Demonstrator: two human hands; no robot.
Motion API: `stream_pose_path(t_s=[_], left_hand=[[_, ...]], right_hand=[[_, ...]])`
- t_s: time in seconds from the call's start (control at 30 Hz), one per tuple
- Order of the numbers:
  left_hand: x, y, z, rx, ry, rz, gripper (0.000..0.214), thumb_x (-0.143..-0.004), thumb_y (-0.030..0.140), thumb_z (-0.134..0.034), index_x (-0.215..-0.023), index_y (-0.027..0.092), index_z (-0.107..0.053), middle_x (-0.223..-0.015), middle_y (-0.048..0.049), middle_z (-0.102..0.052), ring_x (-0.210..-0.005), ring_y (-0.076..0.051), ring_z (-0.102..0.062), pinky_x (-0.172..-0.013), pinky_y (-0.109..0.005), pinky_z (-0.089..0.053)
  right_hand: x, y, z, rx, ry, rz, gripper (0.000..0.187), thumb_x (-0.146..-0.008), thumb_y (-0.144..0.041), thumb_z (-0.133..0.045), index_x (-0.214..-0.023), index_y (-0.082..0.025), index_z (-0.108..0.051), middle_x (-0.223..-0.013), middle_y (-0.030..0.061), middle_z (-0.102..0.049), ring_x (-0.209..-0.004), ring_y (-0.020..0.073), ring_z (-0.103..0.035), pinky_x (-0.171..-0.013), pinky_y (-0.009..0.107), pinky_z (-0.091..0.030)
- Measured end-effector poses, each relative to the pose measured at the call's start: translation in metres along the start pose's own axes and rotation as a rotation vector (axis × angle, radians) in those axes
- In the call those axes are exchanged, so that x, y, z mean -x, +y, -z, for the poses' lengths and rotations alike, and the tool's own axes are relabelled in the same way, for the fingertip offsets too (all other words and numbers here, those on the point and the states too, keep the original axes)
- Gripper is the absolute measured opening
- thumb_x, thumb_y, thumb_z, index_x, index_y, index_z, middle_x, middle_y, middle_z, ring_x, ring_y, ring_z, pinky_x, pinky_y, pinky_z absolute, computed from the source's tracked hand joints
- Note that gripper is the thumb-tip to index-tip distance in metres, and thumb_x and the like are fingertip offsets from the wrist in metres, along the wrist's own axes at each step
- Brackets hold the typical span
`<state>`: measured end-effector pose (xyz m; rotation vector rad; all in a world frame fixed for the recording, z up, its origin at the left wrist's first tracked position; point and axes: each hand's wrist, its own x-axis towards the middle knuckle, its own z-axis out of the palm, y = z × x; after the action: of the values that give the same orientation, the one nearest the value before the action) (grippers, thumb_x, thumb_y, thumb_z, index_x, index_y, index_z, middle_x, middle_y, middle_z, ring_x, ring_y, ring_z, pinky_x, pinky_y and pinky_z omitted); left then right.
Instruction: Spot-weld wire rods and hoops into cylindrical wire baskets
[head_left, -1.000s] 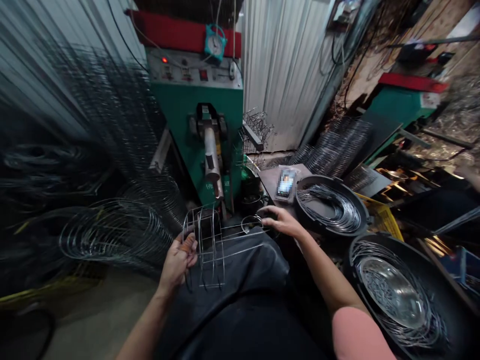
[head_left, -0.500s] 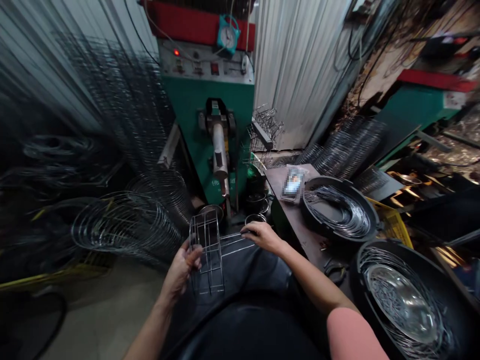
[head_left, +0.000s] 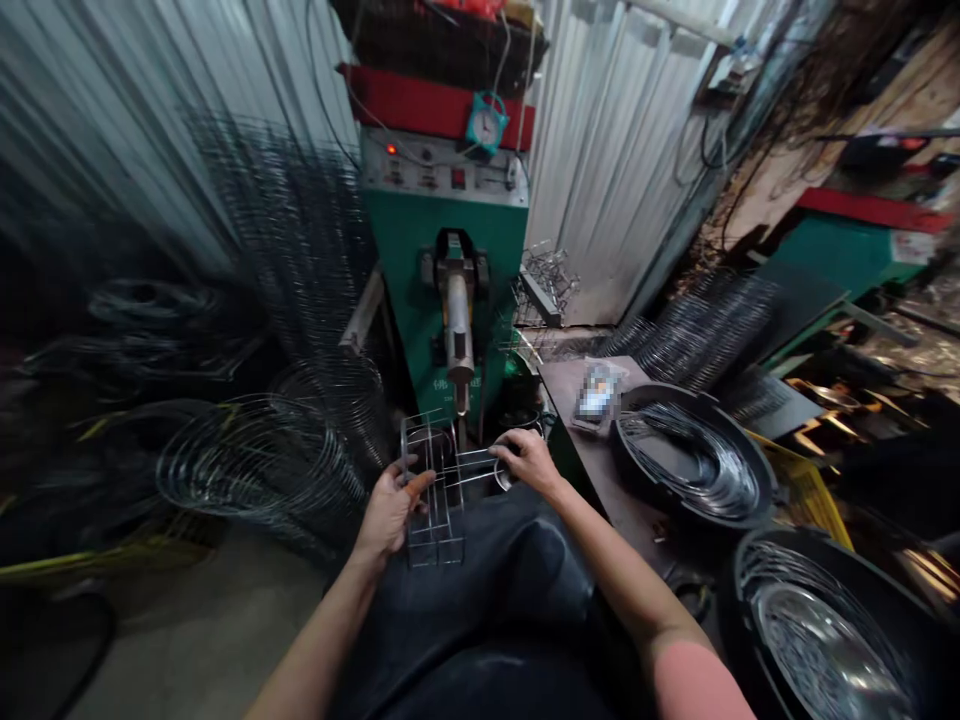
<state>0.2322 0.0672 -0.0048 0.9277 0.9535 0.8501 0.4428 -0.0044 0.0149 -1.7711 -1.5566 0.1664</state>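
My left hand [head_left: 394, 508] is closed around the left side of a small wire rack [head_left: 436, 545], thumb across its wires. The rack is a bare metal grid frame, held upright over my dark apron. From its right side thin rods [head_left: 474, 460] stick out, and my right hand [head_left: 527, 460] pinches their far ends between thumb and fingers. Just beyond the rack, the pointed metal electrode [head_left: 461, 395] of a green spot-welding machine [head_left: 394, 235] hangs down. The rack's wires overlap the area below that tip, so I cannot tell whether they touch it.
To the right, a table [head_left: 559, 378] bears a black round tray [head_left: 697, 450] of wire rings. Nearer me is another black tray [head_left: 750, 610] with a steel bowl [head_left: 825, 640] of small metal pieces. Wire hoops [head_left: 247, 455] are piled at left. A teal clock [head_left: 486, 122] hangs on the machine.
Both hands have carried the wire rack forward, closer to the machine's electrode. My grip on it looks the same. The view has shifted, so the machine sits lower and further right.
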Motion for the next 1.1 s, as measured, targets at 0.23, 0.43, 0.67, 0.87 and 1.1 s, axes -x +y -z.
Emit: stream_pose_path(t_s=[0.23, 0.43, 0.67, 0.87, 1.1], left_hand=[[-0.028, 0.002, -0.013, 0.038, 0.036, 0.024, 0.057, -0.050, 0.029, -0.077, -0.098, 0.018, -0.048, -0.066, 0.0082, -0.045, -0.036, -0.001, -0.030, -0.037, -0.021, -0.037], [-0.047, 0.006, -0.023, 0.068, 0.033, 0.063, 0.060, -0.048, 0.031, -0.078, -0.098, 0.018, -0.047, -0.056, 0.0108, -0.041, -0.036, -0.002, -0.029, -0.035, -0.019, -0.029], [-0.060, 0.007, -0.033, 0.126, 0.027, 0.106, 0.059, -0.045, 0.029, -0.080, -0.094, 0.017, -0.049, -0.053, 0.0116, -0.040, -0.036, -0.001, -0.025, -0.035, -0.016, -0.019], [-0.068, 0.009, -0.033, 0.157, 0.028, 0.106, 0.055, -0.045, 0.026, -0.080, -0.089, 0.017, -0.049, -0.053, 0.0108, -0.041, -0.037, -0.001, -0.026, -0.034, -0.015, -0.017], [-0.073, 0.013, -0.033, 0.177, 0.041, 0.116, 0.053, -0.044, 0.025, -0.081, -0.085, 0.017, -0.049, -0.054, 0.0100, -0.043, -0.037, -0.001, -0.026, -0.033, -0.015, -0.016]], right_hand=[[-0.025, 0.019, -0.011, 0.008, 0.021, 0.000, 0.014, -0.079, -0.033, -0.061, -0.072, -0.021, -0.065, -0.076, 0.0009, -0.068, -0.075, 0.0152, -0.061, -0.073, 0.027, -0.036], [-0.040, 0.035, -0.015, 0.005, 0.010, -0.028, 0.017, -0.080, -0.035, -0.060, -0.071, -0.021, -0.064, -0.075, 0.0006, -0.068, -0.074, 0.0152, -0.061, -0.073, 0.027, -0.035], [-0.052, 0.048, -0.015, -0.027, 0.030, -0.020, 0.021, -0.079, -0.037, -0.059, -0.069, -0.020, -0.064, -0.072, 0.0017, -0.066, -0.070, 0.0155, -0.059, -0.068, 0.026, -0.037], [-0.063, 0.048, -0.014, -0.081, 0.025, 0.000, 0.025, -0.081, -0.038, -0.056, -0.064, -0.020, -0.062, -0.069, 0.0017, -0.065, -0.067, 0.0148, -0.059, -0.065, 0.025, -0.040], [-0.073, 0.047, -0.015, -0.109, 0.010, 0.001, 0.025, -0.080, -0.039, -0.057, -0.065, -0.020, -0.063, -0.067, 0.0011, -0.065, -0.062, 0.0137, -0.058, -0.061, 0.024, -0.040]])
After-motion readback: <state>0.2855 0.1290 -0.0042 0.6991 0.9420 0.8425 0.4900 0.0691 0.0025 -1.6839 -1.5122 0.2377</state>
